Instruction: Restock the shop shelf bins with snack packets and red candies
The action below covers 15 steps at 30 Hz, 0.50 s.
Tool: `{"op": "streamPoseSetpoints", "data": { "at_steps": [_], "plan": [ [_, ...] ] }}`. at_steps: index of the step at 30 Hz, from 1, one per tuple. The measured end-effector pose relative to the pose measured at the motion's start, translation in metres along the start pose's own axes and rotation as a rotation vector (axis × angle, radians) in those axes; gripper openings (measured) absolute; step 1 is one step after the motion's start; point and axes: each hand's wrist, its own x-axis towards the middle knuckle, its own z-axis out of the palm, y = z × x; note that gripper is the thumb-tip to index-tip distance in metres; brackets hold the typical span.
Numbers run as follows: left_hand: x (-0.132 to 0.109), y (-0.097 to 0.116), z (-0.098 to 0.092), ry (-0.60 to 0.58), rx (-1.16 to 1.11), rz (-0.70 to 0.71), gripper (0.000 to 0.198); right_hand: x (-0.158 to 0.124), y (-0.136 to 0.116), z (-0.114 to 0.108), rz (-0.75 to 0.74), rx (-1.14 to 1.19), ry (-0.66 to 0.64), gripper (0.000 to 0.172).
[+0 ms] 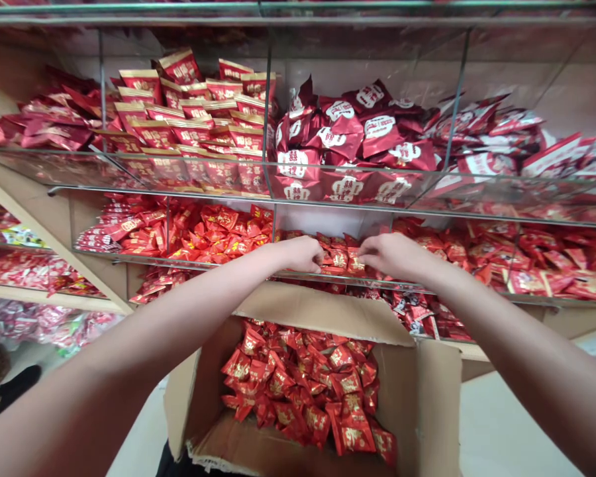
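My left hand [305,254] reaches into the middle compartment of the lower glass shelf, its fingers curled together at the left end of a row of small red packets [338,257]. What it holds, if anything, is hidden. At the right end of that row is my right hand [388,254], fingers bent but apart, their tips beside a packet. Below both hands, an open cardboard box [440,404] contains a heap of red packets with gold print [298,384].
Divided glass shelves span the view. On the upper shelf lie gold-edged red packets [153,134] and dark red packets [335,136]. A glass lip [218,264] runs along the lower shelf's front. At the left, a slanted wooden edge [54,228] borders more bins.
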Motion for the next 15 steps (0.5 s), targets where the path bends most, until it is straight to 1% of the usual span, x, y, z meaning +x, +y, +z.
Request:
{"op": "streamPoseSetpoints", "data": {
  "at_steps": [1,2,3,4,5,6,7,8,9,11,13,15],
  "plan": [
    [-0.002,0.001,0.000,0.036,-0.011,0.015,0.028,-0.014,-0.004,-0.002,0.005,0.066,0.025,0.017],
    [-0.003,0.002,0.001,0.073,-0.024,0.030,0.029,-0.031,-0.010,0.001,0.001,0.172,-0.029,0.018],
    [-0.003,0.003,0.002,0.103,-0.035,0.043,0.029,-0.047,-0.016,0.008,-0.049,0.308,-0.154,0.018],
    [-0.003,0.004,0.004,0.125,-0.045,0.053,0.030,-0.064,-0.023,0.019,-0.103,0.416,-0.283,0.018],
    [-0.001,0.006,0.006,0.135,-0.055,0.064,0.030,-0.079,-0.029,0.036,-0.156,0.485,-0.407,0.020],
    [0.001,0.007,0.008,0.138,-0.062,0.075,0.029,-0.091,-0.035,0.056,-0.197,0.509,-0.474,0.019],
    [0.004,0.009,0.011,0.138,-0.066,0.087,0.029,-0.100,-0.039,0.079,-0.195,0.479,-0.465,0.016],
    [0.008,0.010,0.013,0.139,-0.067,0.098,0.029,-0.107,-0.041,0.102,-0.143,0.428,-0.427,0.020],
    [0.012,0.012,0.015,0.139,-0.068,0.110,0.029,-0.111,-0.042,0.125,-0.084,0.380,-0.407,0.025],
    [0.020,0.014,0.020,0.148,-0.071,0.136,0.028,-0.114,-0.041,0.165,0.032,0.275,-0.377,0.041],
    [0.027,0.017,0.023,0.156,-0.080,0.172,0.026,-0.115,-0.039,0.193,0.098,0.206,-0.379,0.053],
    [0.030,0.019,0.024,0.153,-0.079,0.199,0.023,-0.116,-0.037,0.208,0.098,0.161,-0.365,0.055]
  ]
}}
